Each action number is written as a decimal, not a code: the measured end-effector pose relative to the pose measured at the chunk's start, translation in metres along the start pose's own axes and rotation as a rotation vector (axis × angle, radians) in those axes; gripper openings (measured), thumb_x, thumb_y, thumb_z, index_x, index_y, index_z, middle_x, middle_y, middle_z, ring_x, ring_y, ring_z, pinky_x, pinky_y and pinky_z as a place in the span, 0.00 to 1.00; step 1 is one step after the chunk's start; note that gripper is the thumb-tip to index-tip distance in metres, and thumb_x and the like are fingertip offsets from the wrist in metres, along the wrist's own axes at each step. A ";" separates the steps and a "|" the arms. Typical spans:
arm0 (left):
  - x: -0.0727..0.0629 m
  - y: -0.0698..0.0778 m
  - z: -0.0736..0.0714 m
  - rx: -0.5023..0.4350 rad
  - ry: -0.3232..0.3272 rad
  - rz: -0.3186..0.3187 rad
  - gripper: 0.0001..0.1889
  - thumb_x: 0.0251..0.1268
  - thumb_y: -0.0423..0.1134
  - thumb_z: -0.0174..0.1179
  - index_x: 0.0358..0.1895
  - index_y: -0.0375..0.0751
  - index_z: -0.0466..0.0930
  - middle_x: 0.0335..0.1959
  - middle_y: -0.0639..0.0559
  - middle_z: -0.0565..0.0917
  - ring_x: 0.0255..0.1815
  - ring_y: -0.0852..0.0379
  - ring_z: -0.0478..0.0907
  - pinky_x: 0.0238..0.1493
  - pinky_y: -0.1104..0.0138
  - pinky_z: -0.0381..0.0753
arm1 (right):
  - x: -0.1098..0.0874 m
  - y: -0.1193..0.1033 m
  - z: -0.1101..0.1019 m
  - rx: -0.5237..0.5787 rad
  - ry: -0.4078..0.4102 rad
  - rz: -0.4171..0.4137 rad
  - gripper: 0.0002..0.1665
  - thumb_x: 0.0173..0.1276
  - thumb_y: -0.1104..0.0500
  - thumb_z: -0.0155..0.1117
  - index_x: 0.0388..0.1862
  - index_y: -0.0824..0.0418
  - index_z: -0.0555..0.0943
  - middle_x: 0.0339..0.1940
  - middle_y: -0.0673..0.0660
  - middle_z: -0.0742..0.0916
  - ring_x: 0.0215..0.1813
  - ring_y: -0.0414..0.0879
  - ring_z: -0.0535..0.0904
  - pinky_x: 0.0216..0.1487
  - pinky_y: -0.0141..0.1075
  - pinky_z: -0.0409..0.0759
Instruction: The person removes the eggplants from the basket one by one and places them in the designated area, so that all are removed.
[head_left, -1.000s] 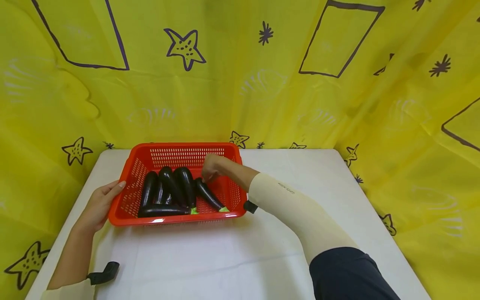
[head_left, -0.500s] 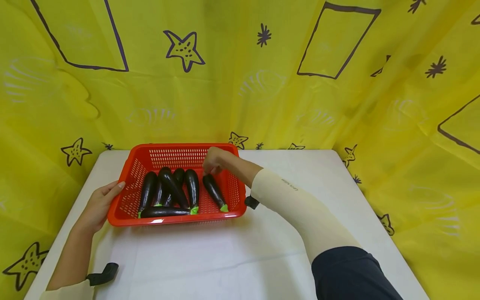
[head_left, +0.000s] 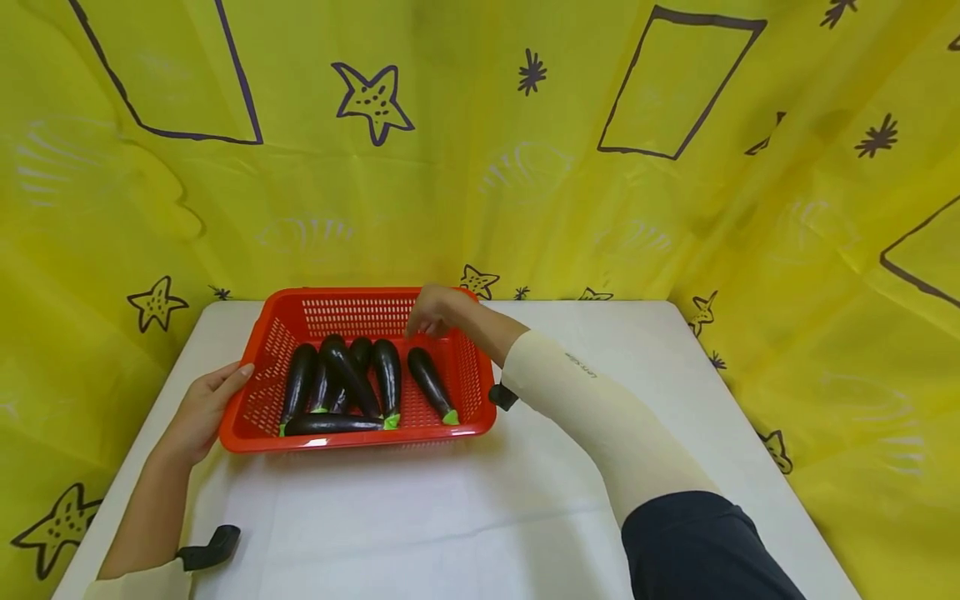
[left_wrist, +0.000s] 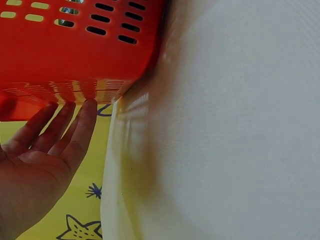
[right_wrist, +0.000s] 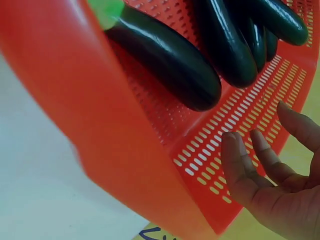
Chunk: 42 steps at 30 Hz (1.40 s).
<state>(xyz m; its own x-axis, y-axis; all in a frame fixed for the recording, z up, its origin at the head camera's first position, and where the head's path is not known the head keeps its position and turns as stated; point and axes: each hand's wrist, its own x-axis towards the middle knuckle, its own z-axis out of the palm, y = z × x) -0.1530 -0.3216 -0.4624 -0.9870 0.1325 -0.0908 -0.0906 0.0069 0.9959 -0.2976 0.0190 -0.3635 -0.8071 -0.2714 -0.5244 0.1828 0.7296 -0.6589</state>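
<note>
A red perforated plastic basket holds several dark, glossy eggplants with green stem ends. My left hand grips its left rim, thumb over the top edge; in the left wrist view the fingertips touch the outer wall. One eggplant lies apart on the right side of the basket floor, its green end toward me. Just beyond its rounded end hovers my right hand, holding nothing. The right wrist view shows that hand's fingers loosely bent and clear of the eggplant.
Grouped on the basket's left are the other eggplants, most lying lengthwise, with one eggplant crosswise along the front wall. The basket stands at the back left of a white-covered table. A yellow patterned curtain hangs behind it.
The right-hand eggplant has turned straighter and moved slightly right; my right hand has let go and lifted back from it. Another eggplant beside the group also shifted. My left hand stays on the rim.
</note>
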 end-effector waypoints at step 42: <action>0.001 -0.003 -0.003 0.022 0.004 -0.033 0.36 0.88 0.45 0.45 0.79 0.16 0.45 0.42 0.65 0.87 0.38 0.61 0.88 0.37 0.65 0.89 | 0.023 0.004 0.007 -0.029 -0.199 0.114 0.20 0.68 0.65 0.75 0.55 0.69 0.80 0.53 0.65 0.80 0.62 0.61 0.79 0.66 0.53 0.80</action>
<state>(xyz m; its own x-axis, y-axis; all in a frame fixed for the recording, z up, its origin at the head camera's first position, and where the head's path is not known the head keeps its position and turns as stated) -0.1545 -0.3242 -0.4650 -0.9840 0.1283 -0.1235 -0.1202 0.0333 0.9922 -0.3119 0.0115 -0.3821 -0.6549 -0.3026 -0.6925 0.2477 0.7798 -0.5749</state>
